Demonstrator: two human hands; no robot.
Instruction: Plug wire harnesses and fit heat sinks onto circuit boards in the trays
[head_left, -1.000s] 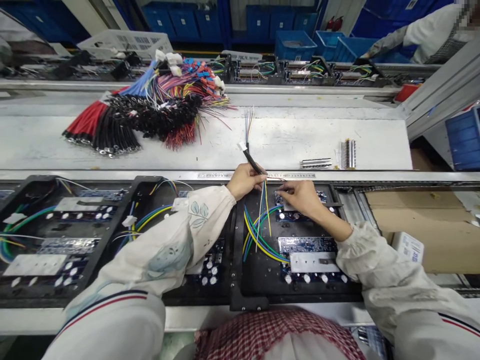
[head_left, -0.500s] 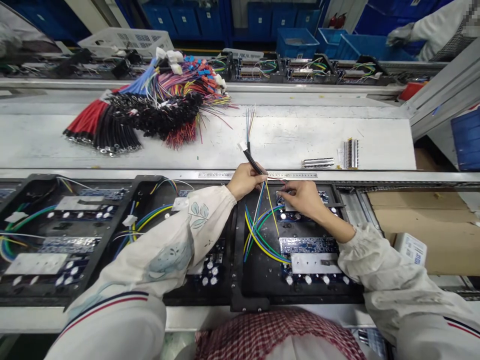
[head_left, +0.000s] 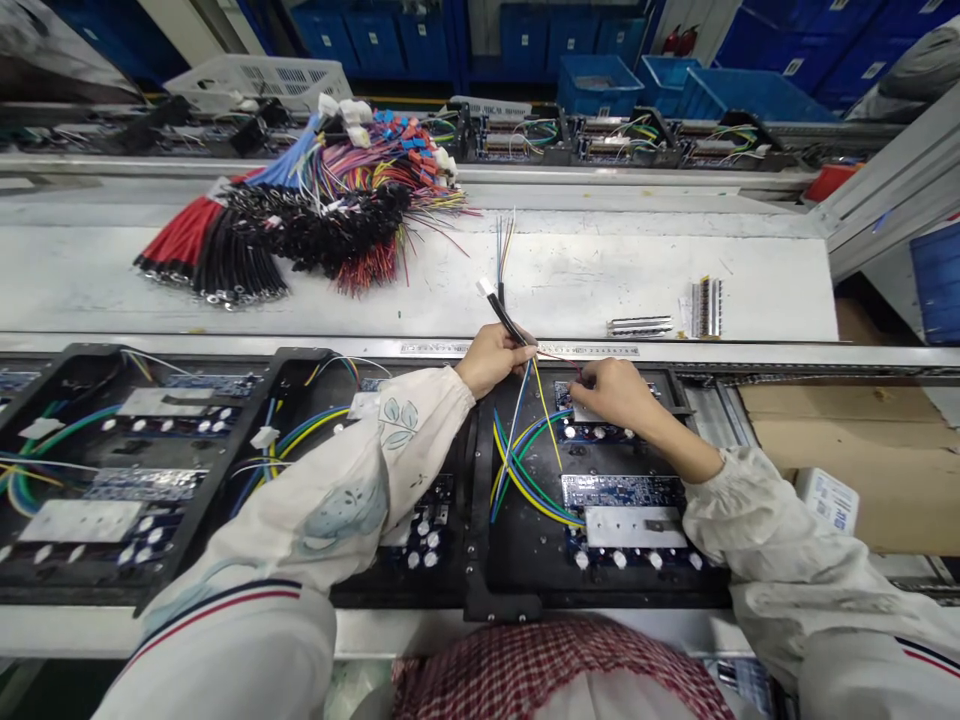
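Two hands work at lower centre of the frame: the left hand grips a black-sleeved wire harness firmly, while the right hand covers part of a blue circuit board, its grip hard to make out. Bundled wire harnesses lie upper left on the white surface.

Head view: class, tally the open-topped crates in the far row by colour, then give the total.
Blue crates: 3
White crates: 1
Total: 4
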